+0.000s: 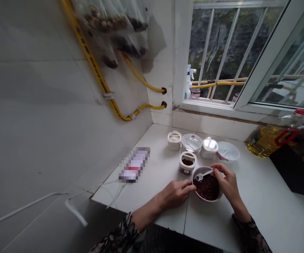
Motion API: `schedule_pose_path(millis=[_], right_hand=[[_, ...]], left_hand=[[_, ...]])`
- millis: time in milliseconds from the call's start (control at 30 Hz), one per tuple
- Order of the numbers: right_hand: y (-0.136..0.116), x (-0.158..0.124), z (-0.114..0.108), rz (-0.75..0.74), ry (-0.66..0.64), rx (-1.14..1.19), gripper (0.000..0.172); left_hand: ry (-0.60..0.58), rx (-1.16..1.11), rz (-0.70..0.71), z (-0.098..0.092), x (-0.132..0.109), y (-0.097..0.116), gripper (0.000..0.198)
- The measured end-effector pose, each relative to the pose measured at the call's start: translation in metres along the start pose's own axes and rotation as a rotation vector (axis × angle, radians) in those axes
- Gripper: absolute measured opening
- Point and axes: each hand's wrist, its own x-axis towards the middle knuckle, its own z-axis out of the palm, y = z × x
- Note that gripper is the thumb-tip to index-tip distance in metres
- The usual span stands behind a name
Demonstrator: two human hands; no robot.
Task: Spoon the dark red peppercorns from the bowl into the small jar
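Note:
A pink bowl (195, 175) filled with dark red flakes stands on the white counter. My left hand (175, 193) is closed against the bowl's left rim, steadying it. My right hand (228, 182) pinches a small white spoon (204, 174) whose tip rests over the flakes near the bowl's far rim. Just beyond the bowl is a small white jar (187, 162) holding the same dark red flakes, its lid open.
Behind stand two more white seasoning jars (174, 140) (209, 147), a clear lid (191, 142) and a white dish (229, 151). An oil bottle (269, 140) lies at the right. A packet (134, 164) lies left. Yellow hoses (99, 75) run along the wall.

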Motion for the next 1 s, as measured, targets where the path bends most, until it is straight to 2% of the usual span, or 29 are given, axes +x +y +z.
schedule_pose_path(millis=[100, 233, 333, 433, 533, 600, 667, 800, 900, 1000], right_hand=[[-0.001, 0.002, 0.0, 0.054, -0.005, 0.106, 0.019], [-0.006, 0.006, 0.003, 0.118, 0.028, 0.22, 0.027], [-0.015, 0.01, 0.008, 0.068, 0.075, 0.198, 0.027], [-0.023, 0.013, 0.016, -0.167, 0.118, 0.039, 0.019], [-0.026, 0.014, 0.021, -0.496, 0.025, -0.172, 0.018], [-0.025, 0.013, 0.021, -0.6, -0.028, -0.224, 0.02], [-0.024, 0.012, 0.015, -0.57, 0.009, -0.214, 0.019], [-0.015, 0.013, -0.001, -0.385, 0.114, -0.152, 0.015], [-0.008, 0.015, -0.007, -0.338, 0.084, -0.22, 0.016], [-0.005, 0.015, -0.004, -0.424, -0.009, -0.314, 0.017]], left_hand=[[-0.004, -0.007, -0.005, -0.001, 0.0, 0.001, 0.036], [-0.006, -0.028, -0.013, 0.0, 0.0, 0.001, 0.036], [0.006, -0.034, -0.008, 0.002, -0.001, 0.0, 0.037], [0.005, -0.032, -0.006, 0.003, -0.002, -0.001, 0.039], [-0.011, -0.022, -0.015, 0.003, -0.002, 0.0, 0.038], [-0.021, -0.015, -0.021, 0.002, -0.001, 0.0, 0.036], [-0.029, -0.008, -0.02, 0.001, -0.001, 0.001, 0.035], [-0.022, -0.023, -0.019, -0.002, 0.0, 0.001, 0.036], [-0.021, -0.043, -0.029, -0.001, -0.001, 0.001, 0.038], [0.006, -0.037, -0.022, 0.001, -0.003, 0.0, 0.035]])
